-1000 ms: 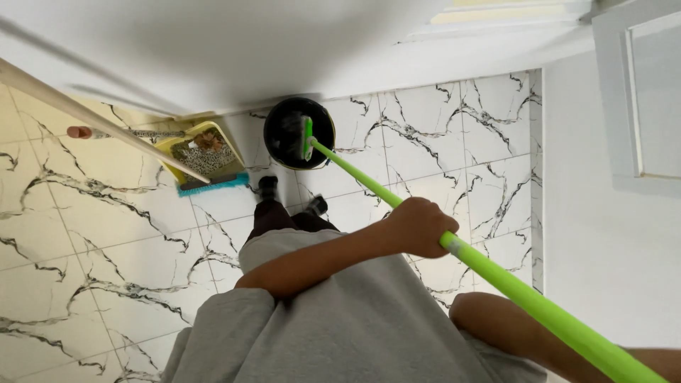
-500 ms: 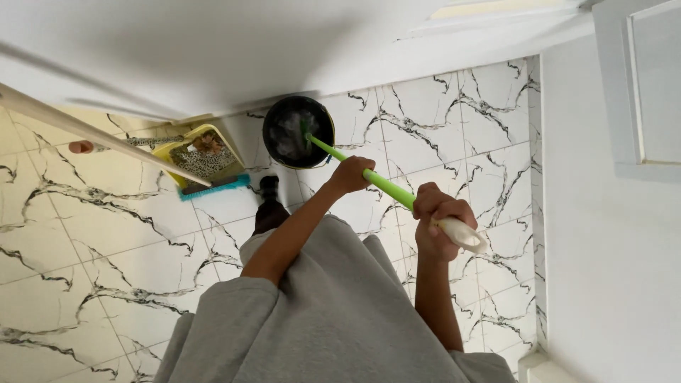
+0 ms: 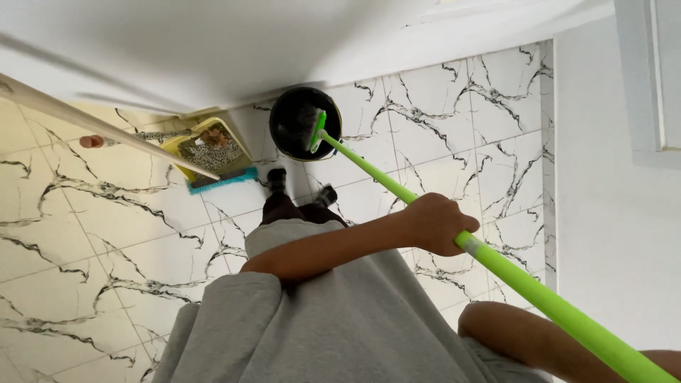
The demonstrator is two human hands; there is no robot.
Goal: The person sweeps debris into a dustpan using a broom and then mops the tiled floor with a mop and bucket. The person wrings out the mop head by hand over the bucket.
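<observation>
A floor of white tiles veined in black [image 3: 92,234] runs up to a white wall along the far edge, with more white wall and a door frame on the right. Seen from the head, the person's grey top fills the near middle and dark-socked feet show just beyond it.

The left hand [image 3: 436,223] is clamped around a bright green mop handle [image 3: 511,273], fingers wrapped tight where the green sleeve meets a short pale section. The handle slants from the near right corner up to the far middle, where its head [image 3: 314,131] sits inside a black bucket [image 3: 287,124] standing against the far wall. The right forearm [image 3: 539,340] lies under the near end of the handle, but the right hand is out of view, so its grip cannot be told.

Half a second ago both hands were high on the pole, close together, with its pale end showing near the right one — now the pole reaches much further toward the near right and the left arm is stretched forward. The head remains in the bucket, so this reads as a working stroke in the pail rather than a lift out.

Left of the bucket a yellow dustpan [image 3: 174,145] holding debris rests with a teal brush [image 3: 223,181], and a pale stick [image 3: 106,128] slants across them.
</observation>
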